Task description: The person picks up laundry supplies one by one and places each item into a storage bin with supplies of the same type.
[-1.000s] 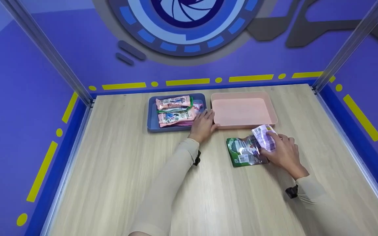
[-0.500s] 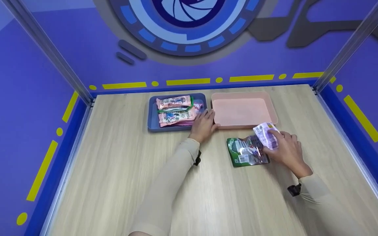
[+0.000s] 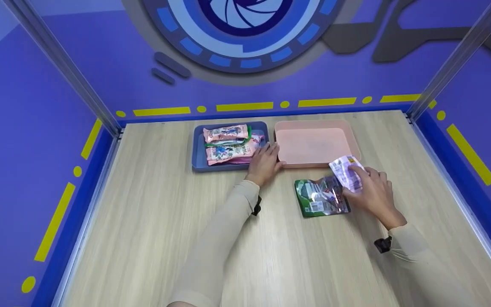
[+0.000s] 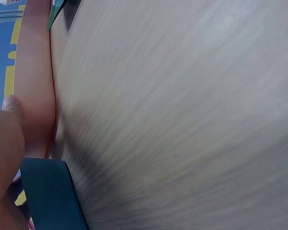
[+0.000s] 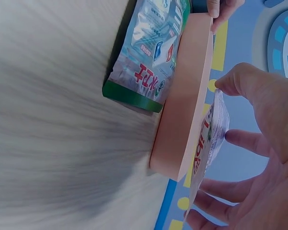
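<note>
Left hand (image 3: 263, 164) lies spread across blue tray (image 3: 199, 149) and pink tray (image 3: 316, 145), likely steadying them; right hand (image 3: 372, 192) pinches purple packet (image 3: 343, 169) edgewise, perhaps for control.

Holds a shiny purple-white packet (image 3: 342, 171) in the air, tilted, near the front right corner of the pink tray (image 3: 313, 145).

Wide passage over table (image 3: 143, 213) left of left sleeve (image 3: 211, 243). Left hand (image 3: 264, 164) plugs near end of slit between blue tray (image 3: 220, 168) and pink tray (image 3: 313, 143). Green pouch (image 3: 320, 198), right hand (image 3: 372, 191) crowd pink tray's near side.
</note>
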Available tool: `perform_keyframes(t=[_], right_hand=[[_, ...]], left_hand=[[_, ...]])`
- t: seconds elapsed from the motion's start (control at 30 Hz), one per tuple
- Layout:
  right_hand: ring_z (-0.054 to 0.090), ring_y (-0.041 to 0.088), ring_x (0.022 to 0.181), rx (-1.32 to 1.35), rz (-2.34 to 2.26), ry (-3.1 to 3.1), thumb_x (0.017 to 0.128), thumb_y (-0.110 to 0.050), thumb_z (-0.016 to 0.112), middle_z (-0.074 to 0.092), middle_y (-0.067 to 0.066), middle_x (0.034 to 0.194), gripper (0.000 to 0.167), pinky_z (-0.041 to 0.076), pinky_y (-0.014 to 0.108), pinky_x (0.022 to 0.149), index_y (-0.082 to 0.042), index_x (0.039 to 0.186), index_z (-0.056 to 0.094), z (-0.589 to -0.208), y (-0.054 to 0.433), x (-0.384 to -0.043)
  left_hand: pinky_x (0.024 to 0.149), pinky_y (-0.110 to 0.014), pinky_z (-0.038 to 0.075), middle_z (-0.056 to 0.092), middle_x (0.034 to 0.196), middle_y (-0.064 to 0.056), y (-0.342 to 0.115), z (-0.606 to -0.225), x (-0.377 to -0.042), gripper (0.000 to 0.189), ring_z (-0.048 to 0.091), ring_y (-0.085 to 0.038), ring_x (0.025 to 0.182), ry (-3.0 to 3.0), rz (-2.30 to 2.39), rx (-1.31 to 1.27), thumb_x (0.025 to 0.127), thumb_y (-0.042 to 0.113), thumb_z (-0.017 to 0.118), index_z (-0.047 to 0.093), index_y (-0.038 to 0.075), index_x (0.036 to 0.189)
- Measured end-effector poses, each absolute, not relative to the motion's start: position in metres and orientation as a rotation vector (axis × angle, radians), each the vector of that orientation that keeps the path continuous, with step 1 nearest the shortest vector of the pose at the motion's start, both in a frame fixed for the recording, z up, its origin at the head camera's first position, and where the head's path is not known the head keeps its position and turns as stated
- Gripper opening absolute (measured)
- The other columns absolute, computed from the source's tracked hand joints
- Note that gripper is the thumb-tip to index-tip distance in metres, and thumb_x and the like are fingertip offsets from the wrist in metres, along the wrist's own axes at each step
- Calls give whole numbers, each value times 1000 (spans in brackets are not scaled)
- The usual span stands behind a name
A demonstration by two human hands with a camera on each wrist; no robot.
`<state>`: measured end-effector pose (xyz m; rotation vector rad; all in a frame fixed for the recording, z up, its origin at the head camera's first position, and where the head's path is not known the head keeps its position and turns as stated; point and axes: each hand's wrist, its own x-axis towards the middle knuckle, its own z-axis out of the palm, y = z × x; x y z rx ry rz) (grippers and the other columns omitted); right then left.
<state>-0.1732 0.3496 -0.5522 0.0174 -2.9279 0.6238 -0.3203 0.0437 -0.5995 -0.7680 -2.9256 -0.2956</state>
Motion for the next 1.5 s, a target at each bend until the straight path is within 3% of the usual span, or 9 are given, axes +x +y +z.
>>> perform_keyframes(t=[0.27,0.87,1.5], right_hand=[[42,57,118,19,647,-2905,82,-27,81,46,39,141,70,34,65,90,-12,145,54,-552,350,-175],[42,57,118,63,611,-2863,80,-25,83,47,39,139,69,35,65,87,-12,143,55,-551,351,-179],[42,57,120,68,621,-2878,82,-26,83,44,38,143,71,34,65,91,-12,145,53,-548,350,-184]], left_hand=[[123,-47,27,41,162,-4,45,-597,-320,66,33,-27,152,-2989,-297,-747,104,50,52,43,10,156],[124,-44,27,41,162,-3,44,-598,-320,66,34,-26,151,-2980,-329,-745,104,50,53,44,10,156],[124,-46,25,39,163,-3,44,-597,-319,66,32,-27,152,-2991,-360,-746,105,49,52,43,10,157]])
